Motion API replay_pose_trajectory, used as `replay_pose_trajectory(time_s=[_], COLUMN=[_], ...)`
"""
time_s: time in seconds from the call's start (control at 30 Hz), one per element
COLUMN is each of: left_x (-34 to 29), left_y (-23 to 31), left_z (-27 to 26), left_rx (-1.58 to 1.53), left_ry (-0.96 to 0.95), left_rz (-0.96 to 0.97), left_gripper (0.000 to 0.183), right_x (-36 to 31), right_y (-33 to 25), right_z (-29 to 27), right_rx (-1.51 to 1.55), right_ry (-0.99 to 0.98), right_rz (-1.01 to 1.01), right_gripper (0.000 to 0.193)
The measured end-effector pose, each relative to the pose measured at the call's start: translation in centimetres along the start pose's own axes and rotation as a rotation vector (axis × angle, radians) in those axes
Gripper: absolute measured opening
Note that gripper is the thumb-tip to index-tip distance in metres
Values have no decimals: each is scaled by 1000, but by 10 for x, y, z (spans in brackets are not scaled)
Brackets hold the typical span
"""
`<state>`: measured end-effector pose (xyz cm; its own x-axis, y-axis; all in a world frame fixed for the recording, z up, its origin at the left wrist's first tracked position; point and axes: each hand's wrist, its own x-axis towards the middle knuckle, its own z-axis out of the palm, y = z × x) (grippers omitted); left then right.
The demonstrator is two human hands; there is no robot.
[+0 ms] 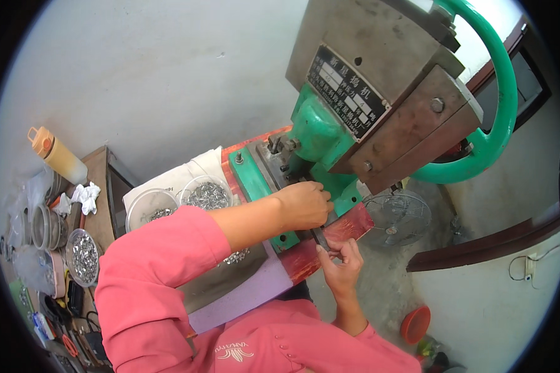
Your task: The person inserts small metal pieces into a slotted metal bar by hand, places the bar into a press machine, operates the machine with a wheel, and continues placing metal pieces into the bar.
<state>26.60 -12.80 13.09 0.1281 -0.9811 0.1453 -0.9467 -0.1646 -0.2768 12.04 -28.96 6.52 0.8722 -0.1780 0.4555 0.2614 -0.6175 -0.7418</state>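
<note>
Both hands work at the base of a green-painted metal press machine [320,133] in the middle of the frame; the left hand [303,204], coming in from the pink sleeve [162,267] at lower left, lies knuckles-up with its fingers curled and bunched together against the green bed of the machine, right under the ram; what the fingertips pinch is hidden, so I cannot tell whether they hold a part; the right hand [342,264], rising from the lower middle of the frame, closes thumb and fingers on a thin dark metal strip [321,238] that lies at the front edge of the red-painted base plate [348,225], just below the left hand; the two hands are near each other but not touching.

Above them, in the upper middle, sits the grey steel head block [379,56] of the press, with a dark rectangular nameplate; a large green hand wheel [501,112] curves down the upper right. Left of the machine, in the middle left, two clear round plastic bowls of small silvery metal pieces [206,194] stand side by side on white cloth; a further bowl of silvery pieces [84,256] sits at the far left on a cluttered wooden bench; an orange-capped squeeze bottle [56,154] stands at upper left. A small grey electric fan [397,217] rests on the floor right of centre; a red plastic bowl [415,324] lies at lower right.
</note>
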Motion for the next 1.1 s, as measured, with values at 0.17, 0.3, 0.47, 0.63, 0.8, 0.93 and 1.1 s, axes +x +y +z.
replay_pose_trajectory(time_s=[0.17, 0.3, 0.47, 0.63, 0.8, 0.93, 1.1], left_x=[-11, -34, -45, -44, -44, -43, -42], left_y=[12, 29, 50, 63, 69, 74, 84], left_z=[1, 9, 27, 33, 38, 45, 53], left_rx=[4, -100, -84, -176, -235, -282, -493], left_ry=[-2, 82, 297, 214, 263, 317, 518], left_rz=[-97, -237, -504, -607, -674, -714, -764], left_gripper=[15, 17, 34, 47, 49, 50, 53], right_x=[10, 18, 44, 81, 94, 98, 104], right_y=[6, 25, 38, 57, 66, 67, 73], right_z=[20, 23, 18, 31, 32, 31, 29], right_rx=[23, 68, 194, 47, 73, 14, -5], right_ry=[39, 3, -87, -176, -323, -400, -457], right_rz=[-20, -84, 238, 44, 29, 40, 99], right_gripper=[20, 24, 23, 21, 20, 20, 20])
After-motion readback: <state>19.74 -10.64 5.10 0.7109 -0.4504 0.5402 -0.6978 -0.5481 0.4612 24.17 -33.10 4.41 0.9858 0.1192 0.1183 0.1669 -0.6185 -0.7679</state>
